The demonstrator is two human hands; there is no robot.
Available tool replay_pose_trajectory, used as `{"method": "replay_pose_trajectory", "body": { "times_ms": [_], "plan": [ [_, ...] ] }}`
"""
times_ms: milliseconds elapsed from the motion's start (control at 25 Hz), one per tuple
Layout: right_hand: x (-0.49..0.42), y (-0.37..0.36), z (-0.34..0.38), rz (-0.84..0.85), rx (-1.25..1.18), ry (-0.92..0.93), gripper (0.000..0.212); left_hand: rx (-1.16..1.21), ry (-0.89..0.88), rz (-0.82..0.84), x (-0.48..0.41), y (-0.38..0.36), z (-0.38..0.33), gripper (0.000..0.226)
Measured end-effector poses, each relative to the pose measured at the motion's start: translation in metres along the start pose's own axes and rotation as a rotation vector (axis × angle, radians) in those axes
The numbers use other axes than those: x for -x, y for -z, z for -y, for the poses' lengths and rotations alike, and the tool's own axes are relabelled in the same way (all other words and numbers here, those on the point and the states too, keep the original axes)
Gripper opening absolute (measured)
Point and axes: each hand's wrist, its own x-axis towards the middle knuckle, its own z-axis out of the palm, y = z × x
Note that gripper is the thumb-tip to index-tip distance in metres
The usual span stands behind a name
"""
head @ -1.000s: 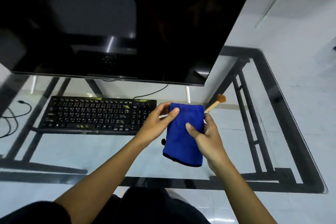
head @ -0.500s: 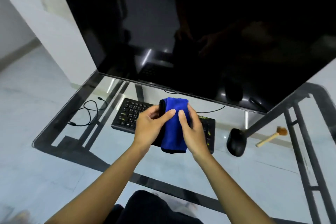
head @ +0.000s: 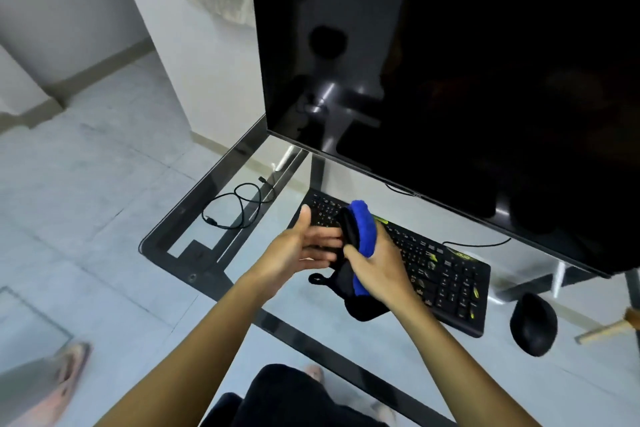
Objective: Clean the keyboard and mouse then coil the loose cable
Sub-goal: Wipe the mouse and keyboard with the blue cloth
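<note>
My right hand point(head: 377, 265) grips a folded blue and black cloth point(head: 362, 236) just above the left half of the black keyboard point(head: 446, 282). Beside it my left hand point(head: 298, 250) is spread open, its fingertips touching the cloth's dark edge. A black mouse point(head: 533, 322) lies on the glass right of the keyboard. A loose black cable point(head: 239, 206) sprawls in untidy loops on the desk's far left corner. A small wooden-handled brush point(head: 609, 331) lies at the right edge of the view.
A large dark monitor point(head: 467, 62) hangs over the back of the glass desk point(head: 194, 253), above the keyboard. The desk's black frame runs along the front edge. A slipper point(head: 65, 371) lies on the tiled floor at the lower left.
The view has swung left. My left hand has let go of the cloth and opened; my right hand keeps it, now bunched, over the keyboard's left half.
</note>
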Motion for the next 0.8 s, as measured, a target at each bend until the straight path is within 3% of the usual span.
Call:
{"method": "replay_pose_trajectory", "body": {
  "times_ms": [120,200,360,520,800],
  "plan": [
    [-0.017,-0.007,-0.001,0.017,0.314,0.072,0.066,-0.349,-0.141,-0.363,-0.016,0.032,0.016,0.019],
    [-0.031,-0.012,0.001,0.07,0.593,0.18,0.071,-0.553,-0.189,-0.517,-0.024,0.05,0.028,0.021],
    [-0.066,-0.033,0.005,0.222,0.814,0.352,0.074,-0.584,-0.183,-0.398,-0.047,0.069,0.038,0.031],
    [-0.072,-0.053,-0.003,0.394,0.86,0.339,0.075,-0.577,-0.196,-0.351,-0.059,0.077,0.043,0.033],
    [-0.062,-0.028,-0.025,0.471,0.95,0.411,0.08,-0.469,-0.129,-0.329,-0.063,0.08,0.038,0.033]
  ]
}}
